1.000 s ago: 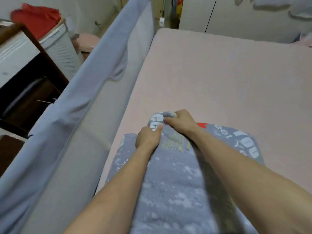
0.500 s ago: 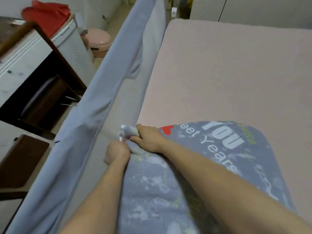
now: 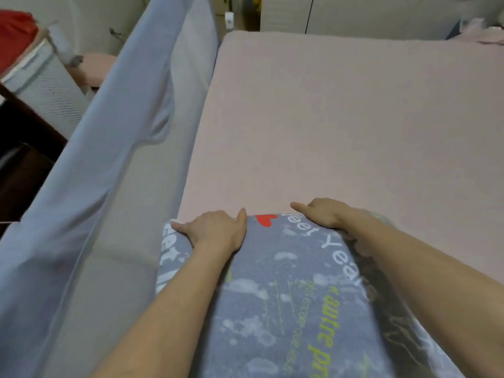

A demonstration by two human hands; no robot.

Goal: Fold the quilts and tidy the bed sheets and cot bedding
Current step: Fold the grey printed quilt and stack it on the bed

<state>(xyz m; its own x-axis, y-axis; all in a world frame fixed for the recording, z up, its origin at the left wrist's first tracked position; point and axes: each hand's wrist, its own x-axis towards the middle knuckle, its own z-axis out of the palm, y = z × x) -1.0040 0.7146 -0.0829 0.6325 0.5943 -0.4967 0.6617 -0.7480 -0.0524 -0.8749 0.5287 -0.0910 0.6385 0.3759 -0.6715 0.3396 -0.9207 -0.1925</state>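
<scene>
A grey quilt [image 3: 286, 301] printed with white and yellow-green lettering and a red heart lies folded on the pink bed sheet [image 3: 341, 126], near the bed's left edge. My left hand [image 3: 215, 230] lies flat on the quilt's far left corner, fingers spread. My right hand [image 3: 324, 212] presses on the quilt's far edge to the right of the heart, its index finger stretched out leftward. Both forearms run along the top of the quilt toward me.
A grey-blue fabric bed rail [image 3: 114, 148] runs along the bed's left side. Beyond it stand a mesh hamper [image 3: 51, 91] with red cloth [image 3: 13, 42] on top, dark wooden furniture [image 3: 19, 165] and a pink stool [image 3: 95, 68]. Wardrobe doors [image 3: 381, 15] stand behind the bed.
Both hands pinched the quilt's bunched corner together, carried it left toward the rail, then let go. They have moved apart and now lie flat on the quilt's far edge.
</scene>
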